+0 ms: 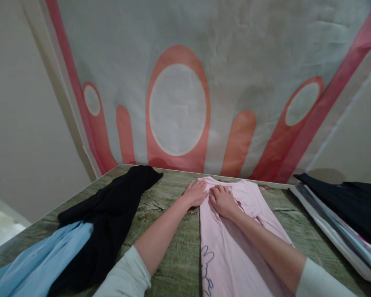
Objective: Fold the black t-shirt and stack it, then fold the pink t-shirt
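Observation:
A pink T-shirt [244, 247] lies on the table in front of me, its neckline toward the far edge. The left side is folded in along a straight edge, and a dark line drawing shows near the bottom of that side. My left hand [196, 194] rests flat on the upper left corner of the shirt, fingers stretched out. Just to its right, my right hand [223, 201] presses on the cloth below the neckline with its fingers slightly bent and apart. The forearms cover part of the shirt.
A black garment [114, 218] and a light blue garment [43, 260] lie loosely at the left of the wood-patterned table [170, 255]. At the right is a stack of folded clothes [343, 231] with a dark piece on top. A printed wall sheet [235, 62] rises behind.

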The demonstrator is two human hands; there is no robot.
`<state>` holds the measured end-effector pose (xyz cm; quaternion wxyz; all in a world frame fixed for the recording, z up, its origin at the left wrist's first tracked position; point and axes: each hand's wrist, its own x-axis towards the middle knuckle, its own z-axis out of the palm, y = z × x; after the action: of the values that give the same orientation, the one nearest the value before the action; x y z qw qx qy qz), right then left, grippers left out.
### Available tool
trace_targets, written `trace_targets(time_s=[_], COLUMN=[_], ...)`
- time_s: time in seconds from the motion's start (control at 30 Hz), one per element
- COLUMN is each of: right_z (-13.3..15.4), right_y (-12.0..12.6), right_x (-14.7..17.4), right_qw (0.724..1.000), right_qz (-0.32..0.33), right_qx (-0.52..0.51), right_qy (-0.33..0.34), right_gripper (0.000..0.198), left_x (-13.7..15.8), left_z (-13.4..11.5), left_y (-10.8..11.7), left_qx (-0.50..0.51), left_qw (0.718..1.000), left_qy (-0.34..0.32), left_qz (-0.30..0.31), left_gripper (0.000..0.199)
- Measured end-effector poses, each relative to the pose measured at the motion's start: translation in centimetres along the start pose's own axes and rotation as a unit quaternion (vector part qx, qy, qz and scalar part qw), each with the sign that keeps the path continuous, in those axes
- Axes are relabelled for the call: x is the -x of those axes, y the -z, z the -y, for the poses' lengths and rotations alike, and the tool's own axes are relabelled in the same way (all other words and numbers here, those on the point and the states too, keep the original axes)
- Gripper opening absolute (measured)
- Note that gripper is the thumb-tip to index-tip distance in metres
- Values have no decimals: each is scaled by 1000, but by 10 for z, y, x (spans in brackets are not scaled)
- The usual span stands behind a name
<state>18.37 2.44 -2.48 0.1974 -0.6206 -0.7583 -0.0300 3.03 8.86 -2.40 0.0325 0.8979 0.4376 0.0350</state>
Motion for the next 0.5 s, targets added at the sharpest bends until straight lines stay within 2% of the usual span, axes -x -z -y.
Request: trace_targets(time_s=[0.2, 0.3, 0.4, 0.5], right_z=[-5, -9, -20, -43], right_y=[-4, -3, 11, 38], right_x=[1, 1, 1, 4], right_qw=[1000, 998, 988, 960], right_qz=[23, 63, 127, 187], right_qx=[5, -6, -60, -173], right_qy=[18, 31, 70, 119], right_gripper=[39, 45, 49, 39], left_x=[-13, -17, -17, -15], left_z=[15, 19, 20, 21], left_y=[1, 2, -1, -3], left_qx=[11, 8, 3, -5], left_qw=[999, 999, 999, 999], left_qy=[39, 46, 40, 37], left_qz=[24, 23, 11, -18], left_gripper=[60, 61, 60, 57])
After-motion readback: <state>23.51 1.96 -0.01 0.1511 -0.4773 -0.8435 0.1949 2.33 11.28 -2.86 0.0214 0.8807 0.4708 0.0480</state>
